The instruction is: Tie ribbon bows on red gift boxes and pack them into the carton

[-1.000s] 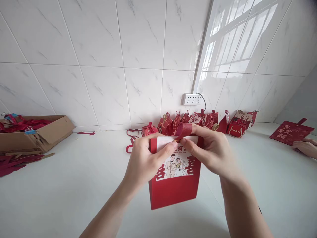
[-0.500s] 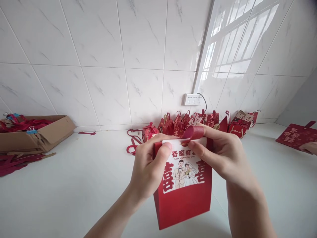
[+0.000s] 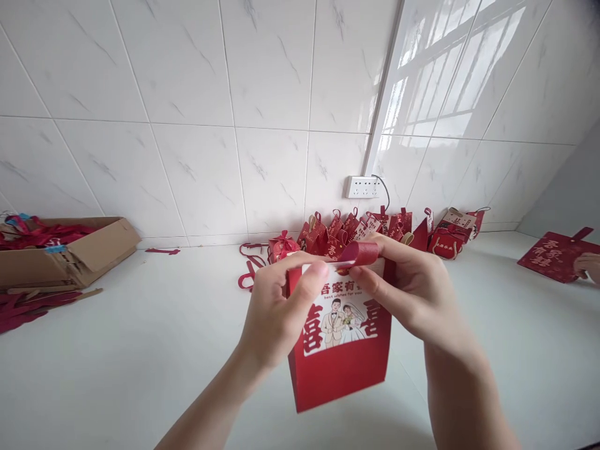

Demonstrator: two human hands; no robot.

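Note:
A red paper gift bag (image 3: 344,369) hangs between my hands above the white table, its front bearing a white panel with a printed wedding couple. My left hand (image 3: 281,306) pinches the bag's top left edge, thumb in front and fingers behind. At the top right, my right hand (image 3: 412,290) is closed on the bag, with the thumb pressed just under a looped dark red ribbon handle (image 3: 363,252). The fingers behind the bag are partly hidden.
Several red gift bags (image 3: 328,234) line the tiled wall, beneath a power strip (image 3: 363,187). An open cardboard box (image 3: 100,253) with red ribbons stands left, more ribbons (image 3: 35,309) before it. At far right another person's hand (image 3: 588,265) holds a red bag (image 3: 546,256).
The bag and both hands have shifted slightly left, and the bag's lower edge has risen a little. My grip looks the same. The other person's hand at far right has moved slightly.

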